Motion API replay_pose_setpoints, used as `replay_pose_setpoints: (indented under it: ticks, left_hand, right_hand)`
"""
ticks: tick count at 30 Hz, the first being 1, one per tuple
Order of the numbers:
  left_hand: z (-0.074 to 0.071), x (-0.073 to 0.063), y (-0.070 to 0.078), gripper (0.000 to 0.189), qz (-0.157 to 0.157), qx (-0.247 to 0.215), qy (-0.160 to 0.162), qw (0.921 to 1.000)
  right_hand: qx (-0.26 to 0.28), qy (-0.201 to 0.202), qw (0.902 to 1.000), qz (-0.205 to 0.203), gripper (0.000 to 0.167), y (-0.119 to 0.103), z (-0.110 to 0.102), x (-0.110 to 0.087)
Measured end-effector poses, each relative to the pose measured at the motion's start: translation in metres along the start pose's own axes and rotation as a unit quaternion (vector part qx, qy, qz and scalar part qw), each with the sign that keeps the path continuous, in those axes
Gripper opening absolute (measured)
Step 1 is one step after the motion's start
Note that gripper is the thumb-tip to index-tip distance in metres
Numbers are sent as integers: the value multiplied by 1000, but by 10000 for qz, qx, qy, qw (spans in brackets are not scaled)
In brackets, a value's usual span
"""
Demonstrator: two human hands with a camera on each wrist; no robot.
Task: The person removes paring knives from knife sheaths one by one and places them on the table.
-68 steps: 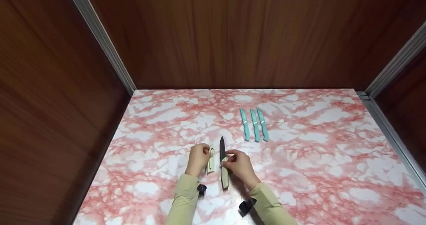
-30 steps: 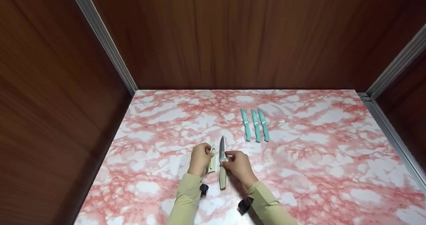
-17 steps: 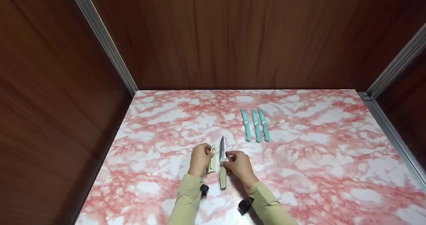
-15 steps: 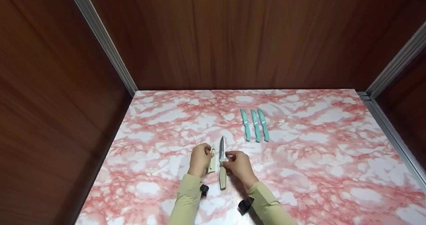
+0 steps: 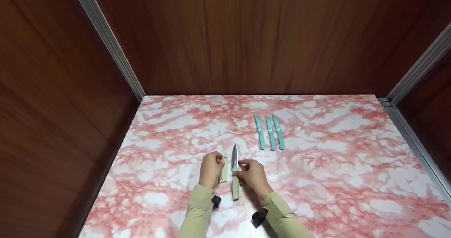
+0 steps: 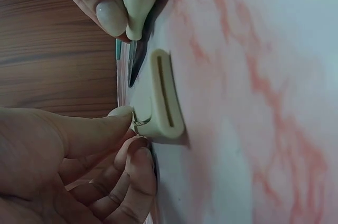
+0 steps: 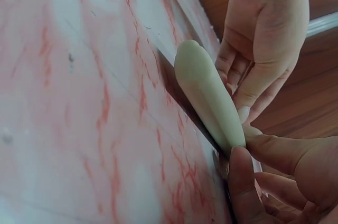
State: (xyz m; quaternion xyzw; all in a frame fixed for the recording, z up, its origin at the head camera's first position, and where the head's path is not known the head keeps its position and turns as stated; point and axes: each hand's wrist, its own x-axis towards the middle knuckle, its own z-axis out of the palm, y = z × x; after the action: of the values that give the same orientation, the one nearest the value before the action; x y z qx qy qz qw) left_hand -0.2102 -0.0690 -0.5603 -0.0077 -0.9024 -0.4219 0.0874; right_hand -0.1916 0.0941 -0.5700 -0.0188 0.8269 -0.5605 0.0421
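In the head view, my left hand (image 5: 210, 169) pinches a cream knife sheath (image 5: 224, 174) between thumb and fingers at its left edge. The left wrist view shows the sheath's narrow slot (image 6: 167, 94) facing the camera. Just to the right, my right hand (image 5: 254, 174) pinches a knife (image 5: 235, 190) where its cream handle meets the bare blade (image 5: 235, 157). The blade points away from me, side by side with the sheath and apart from it. The handle (image 7: 208, 94) lies close over the table in the right wrist view.
Three turquoise knives (image 5: 270, 132) lie side by side on the red-and-white marbled table (image 5: 334, 167), beyond my right hand. Brown wood-grain panels (image 5: 246, 41) rise behind the table and at both sides, with grey metal strips (image 5: 109, 41) at the corners.
The knife has turned slightly, its handle end swinging left, and its blade now looks brighter. The sheath has tilted slightly in my left hand. Both hands keep their grips.
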Motion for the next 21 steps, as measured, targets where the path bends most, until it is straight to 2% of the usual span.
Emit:
replay_pose_setpoints:
  ticks: [8, 13, 21]
  left_hand:
    - [0, -2, 1, 9, -73, 4, -62, 10000]
    - [0, -3, 3, 6, -58, -77, 12, 10000]
    - [-6, -5, 11, 8, 211, -22, 127, 9997]
  right_hand:
    - [-246, 24, 9997, -49, 41, 0, 0, 0]
    - [-455, 7, 9987, -214, 46, -1, -5, -2]
    - [-426, -164, 9983, -355, 52, -7, -22, -5]
